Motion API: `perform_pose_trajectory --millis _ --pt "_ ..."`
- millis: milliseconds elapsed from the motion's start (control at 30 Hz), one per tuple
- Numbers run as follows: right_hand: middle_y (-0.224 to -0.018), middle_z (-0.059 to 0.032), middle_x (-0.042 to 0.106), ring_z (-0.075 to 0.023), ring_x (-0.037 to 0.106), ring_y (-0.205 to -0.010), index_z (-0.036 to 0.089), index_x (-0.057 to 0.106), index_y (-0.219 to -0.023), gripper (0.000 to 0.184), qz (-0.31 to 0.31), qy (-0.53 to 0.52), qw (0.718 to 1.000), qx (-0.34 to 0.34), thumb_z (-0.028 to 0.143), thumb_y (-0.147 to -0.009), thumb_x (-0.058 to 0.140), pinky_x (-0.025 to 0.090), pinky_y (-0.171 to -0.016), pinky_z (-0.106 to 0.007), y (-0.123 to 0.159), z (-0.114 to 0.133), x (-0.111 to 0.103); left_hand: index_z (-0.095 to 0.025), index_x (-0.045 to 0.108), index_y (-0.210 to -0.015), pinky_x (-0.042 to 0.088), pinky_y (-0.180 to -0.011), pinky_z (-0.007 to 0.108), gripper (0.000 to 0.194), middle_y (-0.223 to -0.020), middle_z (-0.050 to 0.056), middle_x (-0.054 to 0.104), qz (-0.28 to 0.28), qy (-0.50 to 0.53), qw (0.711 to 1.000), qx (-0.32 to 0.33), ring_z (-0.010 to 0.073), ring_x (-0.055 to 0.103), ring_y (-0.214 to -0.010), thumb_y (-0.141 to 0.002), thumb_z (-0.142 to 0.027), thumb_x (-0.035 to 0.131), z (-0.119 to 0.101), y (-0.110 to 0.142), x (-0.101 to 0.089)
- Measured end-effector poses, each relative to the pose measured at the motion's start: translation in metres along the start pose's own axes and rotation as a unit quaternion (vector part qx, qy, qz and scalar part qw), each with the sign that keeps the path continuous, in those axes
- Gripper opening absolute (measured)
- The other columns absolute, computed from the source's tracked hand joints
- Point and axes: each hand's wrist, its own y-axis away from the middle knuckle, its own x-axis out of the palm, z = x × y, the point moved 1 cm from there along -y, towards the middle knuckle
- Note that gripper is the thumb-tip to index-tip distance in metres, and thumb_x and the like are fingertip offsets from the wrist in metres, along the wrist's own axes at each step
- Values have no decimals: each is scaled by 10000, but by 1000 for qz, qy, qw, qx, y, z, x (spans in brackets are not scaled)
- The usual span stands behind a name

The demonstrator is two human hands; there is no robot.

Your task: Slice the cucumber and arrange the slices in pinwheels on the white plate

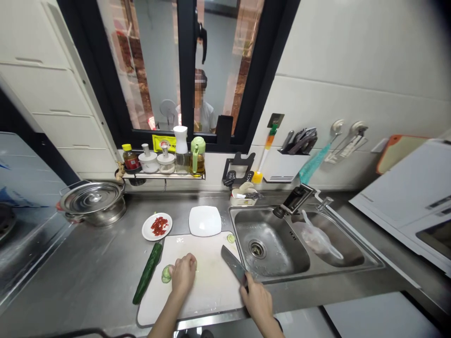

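Fingers of the right hand [259,298] are wrapped around the dark handle of a broad grey steel knife [232,264], whose blade slants away over the right side of a white rectangular cutting board [211,293]; the low grip near the blade probably gives control, and angling the knife aside keeps its edge well apart from the other hand. Fingers of the left hand [183,274] are curled downward over the middle of the board, next to a few overlapping pale-green cucumber slices [166,273]; whether they grip anything cannot be told, because the hand's back hides what is beneath. One small round slice [230,238] lies alone near the board's far right corner. A long, dark-green whole cucumber [147,274] lies slanted along the board's left edge, likely placed there to be within reach without crowding the cutting surface. Just beyond the board are a round white plate [145,231] of small chopped red pieces [159,226] and, to its right, a white square plate [205,220], both seemingly set close for convenience. Right of the board is a double-basin stainless-steel sink [275,251], perhaps handy for rinsing.
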Motion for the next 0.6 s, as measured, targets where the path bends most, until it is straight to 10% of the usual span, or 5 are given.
perform_pose_trajectory --millis 300,600 --pt "-1054 -126 709 -268 649 -1041 193 542 -1255 371 -16 -25 1000 -11 364 -934 470 441 -813 -318 -7 9 11 -280 657 -935 331 -784 332 177 -928 -3 718 -7 28 999 -40 202 625 -941 -859 -318 502 50 5 -50" --pt "-1049 -144 708 -276 663 -1010 168 518 -1282 407 0 -17 1000 -19 371 -931 484 427 -840 -329 -10 12 16 -253 671 -945 319 -835 411 251 -1017 54 692 -63 -85 994 -23 262 553 -1040 -874 -228 432 74 -1 -45"
